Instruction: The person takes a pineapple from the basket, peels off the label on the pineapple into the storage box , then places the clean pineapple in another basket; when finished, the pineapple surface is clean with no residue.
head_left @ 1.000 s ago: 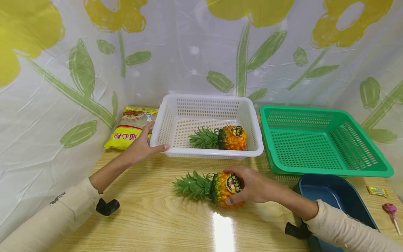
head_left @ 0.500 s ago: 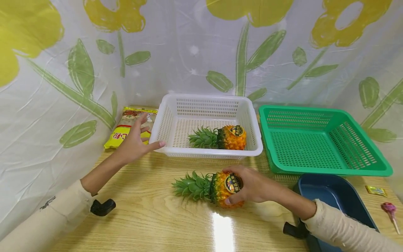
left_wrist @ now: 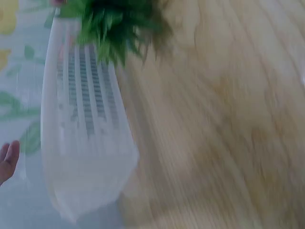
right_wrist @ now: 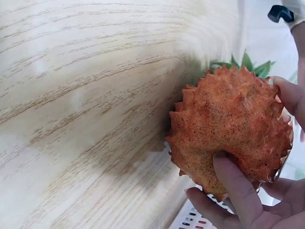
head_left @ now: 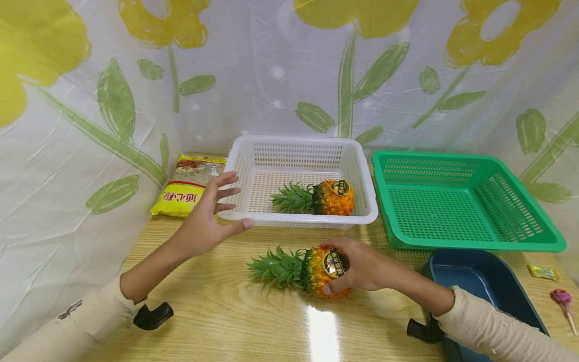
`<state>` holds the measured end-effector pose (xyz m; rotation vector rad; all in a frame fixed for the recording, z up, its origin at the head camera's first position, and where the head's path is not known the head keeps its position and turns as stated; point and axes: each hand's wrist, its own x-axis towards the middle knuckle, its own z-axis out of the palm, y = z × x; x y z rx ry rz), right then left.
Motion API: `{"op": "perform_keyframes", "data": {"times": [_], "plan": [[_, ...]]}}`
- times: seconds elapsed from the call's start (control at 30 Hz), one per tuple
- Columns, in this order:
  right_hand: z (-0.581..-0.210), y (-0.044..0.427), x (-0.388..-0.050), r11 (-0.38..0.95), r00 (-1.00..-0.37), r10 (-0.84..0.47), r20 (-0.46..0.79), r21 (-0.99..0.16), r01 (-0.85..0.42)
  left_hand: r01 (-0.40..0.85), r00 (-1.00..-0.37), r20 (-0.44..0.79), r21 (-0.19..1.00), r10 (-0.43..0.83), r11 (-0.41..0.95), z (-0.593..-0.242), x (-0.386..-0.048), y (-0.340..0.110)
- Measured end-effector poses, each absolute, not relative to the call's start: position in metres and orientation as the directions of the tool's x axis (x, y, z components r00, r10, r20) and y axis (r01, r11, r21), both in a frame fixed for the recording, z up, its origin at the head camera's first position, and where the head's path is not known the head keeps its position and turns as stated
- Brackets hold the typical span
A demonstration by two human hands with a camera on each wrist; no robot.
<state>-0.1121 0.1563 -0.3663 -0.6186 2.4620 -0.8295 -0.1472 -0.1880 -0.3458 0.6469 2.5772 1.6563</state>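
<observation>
A pineapple (head_left: 316, 274) with a dark round label lies on its side on the wooden table, its green crown pointing left. My right hand (head_left: 362, 264) grips its base; in the right wrist view, fingers and thumb curl round the spiky orange end (right_wrist: 228, 129). My left hand (head_left: 205, 221) hovers with spread fingers by the near left corner of the white basket (head_left: 298, 218), holding nothing. Inside that basket lies a second pineapple (head_left: 334, 197), crown also to the left. The left wrist view is blurred and shows the basket wall (left_wrist: 90, 109) and a green crown (left_wrist: 114, 28).
Beside the white basket on the right stands a green basket (head_left: 475, 246). A dark blue bin (head_left: 466, 281) is partly under the right forearm. At the far right are a yellow packet (head_left: 543, 273) and a lollipop (head_left: 562, 297). A yellow bag (head_left: 185, 193) leans at the back left.
My left hand has come off the white basket's left rim, then shifted right and nearer, fingers spread. The right hand and its pineapple stay in place.
</observation>
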Motion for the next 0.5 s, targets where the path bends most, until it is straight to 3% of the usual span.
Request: {"op": "perform_keyframes", "data": {"times": [0.3,0.5], "plan": [[-0.366,0.157,-0.114,0.704,-0.784,-0.560,-0.267,-0.652,-0.281,0.371,-0.819,0.158,0.879,0.552,0.299,-0.357,-0.127,-0.150],[-0.368,0.157,-0.114,0.708,-0.790,-0.555,-0.260,-0.646,-0.285,0.366,-0.770,0.056,0.855,0.636,0.367,-0.373,-0.125,-0.133]]}}
